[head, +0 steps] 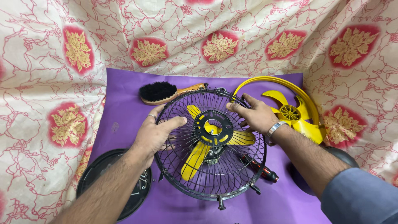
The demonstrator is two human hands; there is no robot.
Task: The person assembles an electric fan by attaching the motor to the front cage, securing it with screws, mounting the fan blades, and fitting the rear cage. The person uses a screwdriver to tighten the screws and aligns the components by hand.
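A patterned cream and red cloth (49,54) covers the whole surface, and a purple mat (124,112) lies over its middle. On the mat sits a round black wire fan guard (211,182), with a yellow fan blade (195,159) showing through the wires beneath its black centre disc (212,127). The left hand (155,132) rests on the guard's left side, fingers curled loosely over the wires and thumb stretched toward the disc; it presses rather than grips. The right hand (255,114) lies on the upper right of the guard, fingers spread and bent onto the wires near the rim. To the right, partly behind that hand, a yellow ring (286,81) lies with a second yellow blade (292,114) inside it. A black dish (103,166) with small screws (143,180) sits at lower left. A brush (159,92) lies behind the guard, and a red-and-black screwdriver (265,172) lies under its right edge.
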